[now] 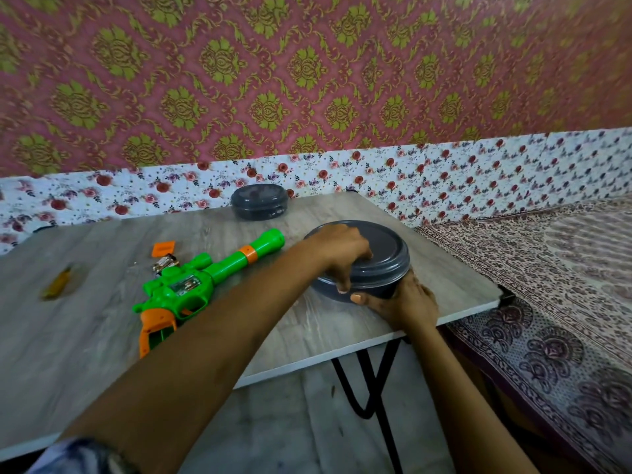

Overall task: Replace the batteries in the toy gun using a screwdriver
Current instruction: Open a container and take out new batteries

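- Pink wallpaper [307,80] with a green damask pattern fills the background, above a white strip printed with red flowers.
- Below it stands a grey wood-grain table [85,354] on black metal legs [376,388].
- A green and orange toy gun [191,285] lies flat near the middle of the table. Its barrel points up and to the right, and its orange grip points toward the near edge.
- Two small metallic batteries [165,263] lie just behind the toy gun's body, close enough that I cannot tell whether they touch it.
- A small orange cover piece [163,248] lies just beyond the batteries.
- Well to the left of the toy gun lies a yellow tool [58,285], too blurred to make out.
- To the right of the toy gun, near its muzzle, sits a round grey near container [376,289] topped with a grey lid [386,254].
- The left hand [337,254] lies on top of the lid, reaching across above the toy gun. Its fingers curl over the rim and its thumb hooks down the side.
- The right hand [407,302] wraps around the near container's lower right side, with the thumb pressed to the front wall.
- Beyond the toy gun's muzzle, at the table's far edge, stands a second grey far container [259,201], apart from both hands.
- Farther right of the toy gun, past the table edge, spreads a patterned cloth [564,285].
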